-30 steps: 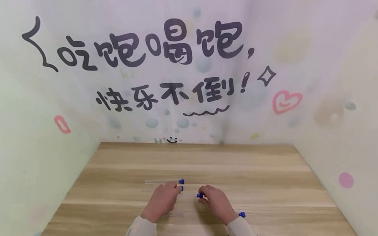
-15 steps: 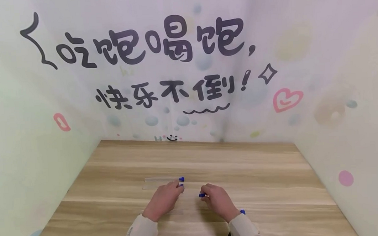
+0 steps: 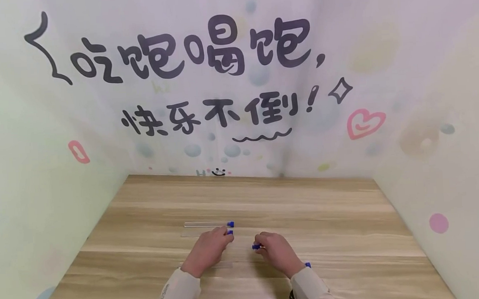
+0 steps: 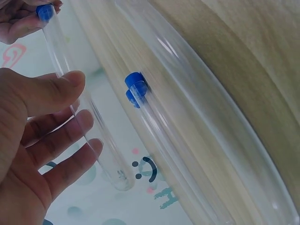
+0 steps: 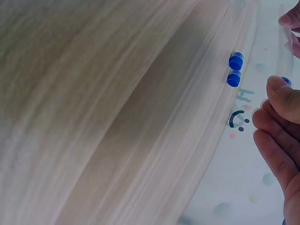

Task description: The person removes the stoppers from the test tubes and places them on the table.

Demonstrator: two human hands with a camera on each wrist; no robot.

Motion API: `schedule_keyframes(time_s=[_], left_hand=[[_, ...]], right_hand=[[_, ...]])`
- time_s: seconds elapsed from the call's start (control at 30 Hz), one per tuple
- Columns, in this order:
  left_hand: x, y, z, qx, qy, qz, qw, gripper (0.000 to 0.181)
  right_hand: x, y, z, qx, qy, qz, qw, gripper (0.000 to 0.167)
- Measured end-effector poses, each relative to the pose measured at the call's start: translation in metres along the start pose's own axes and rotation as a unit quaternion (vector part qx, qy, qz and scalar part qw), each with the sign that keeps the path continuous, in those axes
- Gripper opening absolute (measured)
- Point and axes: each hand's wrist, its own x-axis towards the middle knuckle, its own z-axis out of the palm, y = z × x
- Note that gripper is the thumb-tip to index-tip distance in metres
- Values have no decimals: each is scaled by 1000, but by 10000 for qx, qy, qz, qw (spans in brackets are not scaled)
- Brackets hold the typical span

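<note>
My left hand (image 3: 206,250) holds a clear test tube (image 4: 101,124) between thumb and fingers, its rounded bottom pointing away from my right hand. With thumb and fingertips, my right hand (image 3: 279,255) pinches the blue cap (image 3: 256,246) at the tube's other end. The cap appears seated on the tube, though fingers partly cover it. Behind my left hand lie two test tubes with blue caps, a far one (image 3: 207,224) and a nearer one (image 3: 191,234) that the hand partly hides. Another clear tube (image 4: 211,98) lies under my left wrist, its ends not fully visible.
A loose-looking blue cap (image 3: 308,264) sits on the wood-grain table (image 3: 307,209) beside my right wrist, partly hidden by it. Printed wall sheets (image 3: 220,87) enclose the table at the back and both sides.
The head view has tilted slightly, so the table scene sits higher. My right hand and the blue cap have shifted a little rightward; both hands keep their grips.
</note>
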Motion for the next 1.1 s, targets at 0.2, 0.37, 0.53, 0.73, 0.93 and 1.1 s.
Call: schedule_keyframes(time_s=[0.2,0.37,0.53,0.73,0.93,1.1], left_hand=[[3,0,-1,104,166,9,9998,15],[4,0,-1,132,288,-30,9995,16],[4,0,0,223,450,-60,9987,14],[5,1,-2,162,469,-127,9987,12],[5,3,-3,45,401,-188,9990,11],[4,4,-2,54,466,-220,9987,11]], right_hand=[[0,-1,-2,-73,203,143,9997,18],[0,-3,-4,-66,422,221,9988,19],[-1,-3,-4,-92,629,260,9976,18],[-1,-2,-2,-196,900,217,9955,19],[-2,0,0,-211,1083,253,9936,21],[-3,3,1,-165,1242,174,9920,23]])
